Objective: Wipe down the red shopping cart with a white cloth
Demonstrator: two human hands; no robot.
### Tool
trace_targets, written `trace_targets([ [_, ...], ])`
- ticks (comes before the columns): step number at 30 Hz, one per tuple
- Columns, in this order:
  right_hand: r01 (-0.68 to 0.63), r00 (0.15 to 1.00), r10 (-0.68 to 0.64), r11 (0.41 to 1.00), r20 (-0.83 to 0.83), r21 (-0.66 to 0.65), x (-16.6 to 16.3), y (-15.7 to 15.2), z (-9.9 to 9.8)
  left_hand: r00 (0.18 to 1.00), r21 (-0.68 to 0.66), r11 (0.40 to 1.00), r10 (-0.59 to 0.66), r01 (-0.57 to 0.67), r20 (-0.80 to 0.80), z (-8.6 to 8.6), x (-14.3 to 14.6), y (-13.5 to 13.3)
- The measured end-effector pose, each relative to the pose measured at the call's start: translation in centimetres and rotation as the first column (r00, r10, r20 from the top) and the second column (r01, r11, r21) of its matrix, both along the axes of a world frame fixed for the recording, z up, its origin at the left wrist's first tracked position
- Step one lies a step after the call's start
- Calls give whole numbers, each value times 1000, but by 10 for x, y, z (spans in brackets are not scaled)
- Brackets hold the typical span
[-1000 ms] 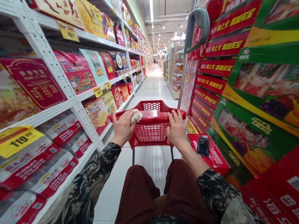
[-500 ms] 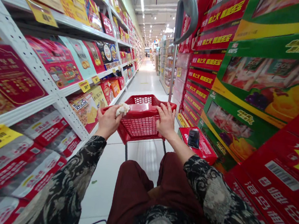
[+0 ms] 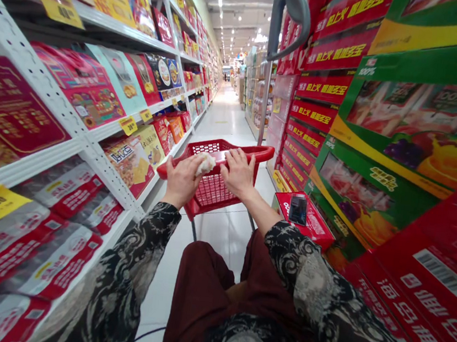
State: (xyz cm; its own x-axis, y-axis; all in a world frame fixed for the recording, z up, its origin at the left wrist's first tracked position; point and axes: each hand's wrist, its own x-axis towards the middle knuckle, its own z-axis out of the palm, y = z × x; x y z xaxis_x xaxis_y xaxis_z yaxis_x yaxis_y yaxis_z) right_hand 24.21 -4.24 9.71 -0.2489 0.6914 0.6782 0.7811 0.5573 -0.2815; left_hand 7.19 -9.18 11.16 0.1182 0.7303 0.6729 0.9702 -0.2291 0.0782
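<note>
My left hand (image 3: 183, 182) is closed around a crumpled white tissue (image 3: 206, 164), which it presses to the left part of the red handle (image 3: 263, 154) of a shopping cart. Just to the right, my right hand (image 3: 237, 175) lies over the middle of the same handle, fingers bent across it and slightly apart. The two hands are close together, with the tissue between them. Beneath and beyond them is the cart's red plastic mesh basket (image 3: 217, 192); the hands partly hide it, and I cannot make out anything inside.
White shelving (image 3: 85, 145) with snack boxes runs along the left. Stacked red drink cartons (image 3: 313, 112) and green juice boxes (image 3: 418, 122) line the right. A dark phone (image 3: 298, 209) lies on a low red box (image 3: 314, 226). A grey hooked handle (image 3: 290, 26) tops a metal pole.
My left hand has moved right along the handle with the tissue, and my right hand has slid left, so they are closer together. The handle's right end has swung slightly farther away.
</note>
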Motion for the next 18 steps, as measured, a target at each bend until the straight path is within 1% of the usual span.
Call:
trace_targets([
  [2, 13, 1000, -13, 1000, -14, -15, 1, 5, 0, 1000, 1, 1000, -16, 16, -25, -1, -2, 0],
  [5, 5, 1000, -5, 1000, -25, -28, 11, 14, -1, 998, 17, 1000, -18, 19, -52, -3, -14, -3],
  [8, 21, 998, -24, 999, -57, -50, 21, 20, -1, 999, 51, 999, -1, 3, -42, -7, -28, -7],
  [10, 51, 995, -57, 996, -80, -74, 21, 23, 1, 1000, 62, 998, 6, -5, -23, -10, -33, -7],
  [12, 83, 990, -92, 992, -105, -90, 18, 23, 4, 1000, 57, 998, 3, -2, -7, -11, -30, -3],
  [14, 76, 989, -86, 993, -117, -86, 12, 22, 7, 1000, 44, 999, -11, 11, 1, -11, -22, 3],
  [18, -48, 996, 42, 996, -84, -79, 5, 22, 8, 998, 26, 998, -64, 64, -1, -7, -2, 16],
])
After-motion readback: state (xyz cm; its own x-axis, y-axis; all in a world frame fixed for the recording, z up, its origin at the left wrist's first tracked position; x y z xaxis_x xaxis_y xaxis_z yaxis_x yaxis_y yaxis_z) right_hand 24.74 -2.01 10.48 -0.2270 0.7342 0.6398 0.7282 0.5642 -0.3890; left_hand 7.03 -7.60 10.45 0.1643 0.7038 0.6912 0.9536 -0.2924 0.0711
